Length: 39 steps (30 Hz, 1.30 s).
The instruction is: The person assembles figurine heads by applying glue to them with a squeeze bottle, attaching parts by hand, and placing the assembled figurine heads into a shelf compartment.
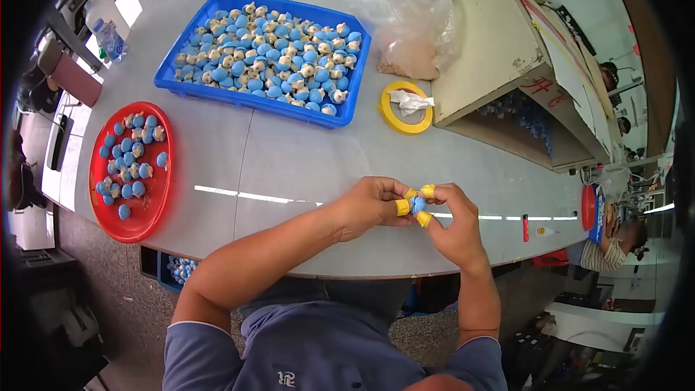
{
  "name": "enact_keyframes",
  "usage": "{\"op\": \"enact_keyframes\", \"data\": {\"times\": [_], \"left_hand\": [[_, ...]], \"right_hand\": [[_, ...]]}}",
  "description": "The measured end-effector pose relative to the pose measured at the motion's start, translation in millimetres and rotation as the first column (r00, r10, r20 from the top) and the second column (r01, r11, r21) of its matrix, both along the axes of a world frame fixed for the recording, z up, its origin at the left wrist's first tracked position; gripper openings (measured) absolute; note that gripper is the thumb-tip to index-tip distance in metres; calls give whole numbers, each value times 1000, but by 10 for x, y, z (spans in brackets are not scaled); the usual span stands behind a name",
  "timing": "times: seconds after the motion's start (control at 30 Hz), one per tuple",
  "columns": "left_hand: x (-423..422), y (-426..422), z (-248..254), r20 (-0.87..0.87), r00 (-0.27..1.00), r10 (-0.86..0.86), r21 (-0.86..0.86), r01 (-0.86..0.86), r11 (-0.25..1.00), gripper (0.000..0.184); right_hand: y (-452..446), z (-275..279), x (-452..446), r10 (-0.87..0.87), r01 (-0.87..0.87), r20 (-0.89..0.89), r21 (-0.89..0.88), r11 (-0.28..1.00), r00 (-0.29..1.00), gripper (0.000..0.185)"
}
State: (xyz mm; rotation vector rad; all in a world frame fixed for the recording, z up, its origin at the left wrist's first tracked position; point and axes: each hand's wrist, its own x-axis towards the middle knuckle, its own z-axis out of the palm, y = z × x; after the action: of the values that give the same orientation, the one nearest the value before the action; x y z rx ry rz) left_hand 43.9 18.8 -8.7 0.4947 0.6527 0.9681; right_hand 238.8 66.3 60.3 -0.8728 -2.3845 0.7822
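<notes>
Between my two hands, near the front edge of the table, is a small blue piece (418,205). My left hand (376,206) pinches it from the left, with yellow covers on the thumb and fingertip. From the right, my right hand (455,223) pinches the same piece, also with yellow-covered fingertips. The fingertips of both hands nearly meet and hide part of the piece. A blue tray (253,101) farther back holds many small blue and cream figures. On the left, a red oval plate (145,221) carries several similar figures.
A yellow tape roll (391,117) with white paper lies behind my hands. Plastic bags (405,14) stand beside a wooden box (485,43) at the back right. A red marker (525,228) and a small bottle (544,232) lie right. Other people are in the background.
</notes>
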Motion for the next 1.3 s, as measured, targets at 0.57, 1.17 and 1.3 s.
{"op": "enact_keyframes", "data": {"times": [0.57,1.17,1.3], "left_hand": [[13,-4,-20,-9,1000,25,35,-24,999,22],[-7,-3,24,37,999,30,-14,-29,999,21],[-5,1,19,4,1000,23,8,-23,1000,22]], "right_hand": [[1,54,-18,72,-75,40,77,994,997,40],[35,-10,3,1,-3,-56,-29,1000,998,41],[25,4,4,35,-35,-27,2,999,999,40]]}}
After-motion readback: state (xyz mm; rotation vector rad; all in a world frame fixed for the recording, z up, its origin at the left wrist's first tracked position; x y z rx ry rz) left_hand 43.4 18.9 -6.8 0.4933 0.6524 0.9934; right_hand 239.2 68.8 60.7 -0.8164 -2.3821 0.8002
